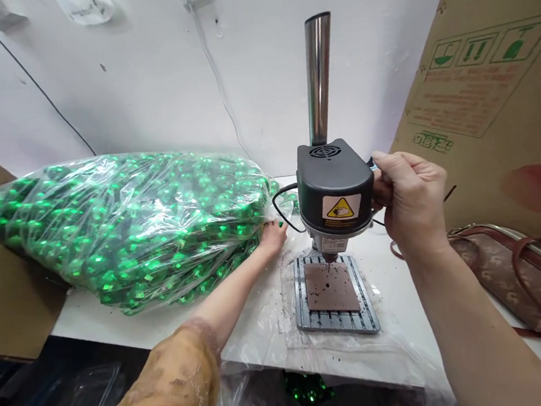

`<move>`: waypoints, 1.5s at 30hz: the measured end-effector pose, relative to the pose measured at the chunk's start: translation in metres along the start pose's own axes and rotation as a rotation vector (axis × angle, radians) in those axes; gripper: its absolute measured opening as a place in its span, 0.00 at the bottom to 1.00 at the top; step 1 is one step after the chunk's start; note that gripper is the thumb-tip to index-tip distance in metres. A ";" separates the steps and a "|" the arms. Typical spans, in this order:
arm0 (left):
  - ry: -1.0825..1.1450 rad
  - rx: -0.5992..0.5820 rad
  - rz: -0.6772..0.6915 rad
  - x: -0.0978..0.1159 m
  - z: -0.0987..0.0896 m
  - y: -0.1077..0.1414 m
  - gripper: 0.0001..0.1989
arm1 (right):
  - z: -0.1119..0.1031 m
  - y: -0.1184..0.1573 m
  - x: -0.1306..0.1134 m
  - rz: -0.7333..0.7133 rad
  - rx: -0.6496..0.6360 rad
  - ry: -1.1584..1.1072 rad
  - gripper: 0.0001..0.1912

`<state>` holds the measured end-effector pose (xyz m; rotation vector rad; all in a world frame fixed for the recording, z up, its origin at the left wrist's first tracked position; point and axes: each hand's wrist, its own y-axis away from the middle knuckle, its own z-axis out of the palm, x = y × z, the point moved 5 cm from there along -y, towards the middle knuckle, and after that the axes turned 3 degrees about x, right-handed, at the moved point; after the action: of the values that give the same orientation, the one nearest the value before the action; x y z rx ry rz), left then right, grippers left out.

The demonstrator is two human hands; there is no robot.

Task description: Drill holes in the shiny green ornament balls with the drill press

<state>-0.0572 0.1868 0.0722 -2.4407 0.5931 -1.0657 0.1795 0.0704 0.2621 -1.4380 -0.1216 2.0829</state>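
My right hand is closed at the right side of the black bench drill, gripping its feed handle, which is mostly hidden by the fingers. Beside the opening of a clear plastic bag of shiny green pieces, my left hand reaches in at the bag's right end. Its fingers are curled at some green pieces, partly hidden. Under the drill bit, a brown square block with a small dark hole lies on the grey slotted base plate, with dark crumbs around it.
A cardboard box stands at the right, with a patterned brown handbag before it. Another cardboard box is at the far left. Plastic sheeting lies on the white table. More green pieces show below the table edge.
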 end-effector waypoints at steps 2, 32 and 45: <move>0.004 0.028 -0.040 0.006 -0.011 0.018 0.06 | 0.001 0.000 0.000 -0.002 -0.001 0.004 0.23; 0.634 -0.113 -0.432 0.064 0.031 0.119 0.29 | 0.003 -0.014 0.009 -0.087 -0.117 -0.065 0.27; 0.294 -0.085 -0.249 0.082 0.035 0.117 0.25 | 0.005 -0.018 0.012 -0.174 -0.204 -0.123 0.27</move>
<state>-0.0054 0.0533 0.0372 -2.4972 0.4360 -1.5470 0.1800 0.0930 0.2611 -1.3602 -0.5033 2.0601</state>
